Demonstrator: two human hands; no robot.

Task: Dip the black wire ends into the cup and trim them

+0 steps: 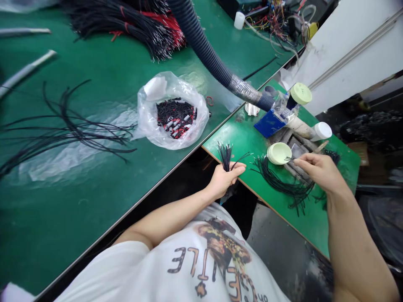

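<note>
My left hand (225,178) is closed round a bundle of short black wires (226,154), whose stripped ends stick up above the fist at the edge of the small green bench (248,138). My right hand (317,167) pinches a few black wires (289,159) with their tips pointing left, just beside a pale round dish (279,152). A loose pile of black wires (280,182) lies on the bench between the two hands.
A clear bag of small black, red and white sleeves (174,117) sits on the large green table (78,201). Long black wires (69,134) lie at left, wire bundles (135,21) at the back. A ribbed dark hose (204,46) crosses down to the bench, by white-capped bottles (321,131).
</note>
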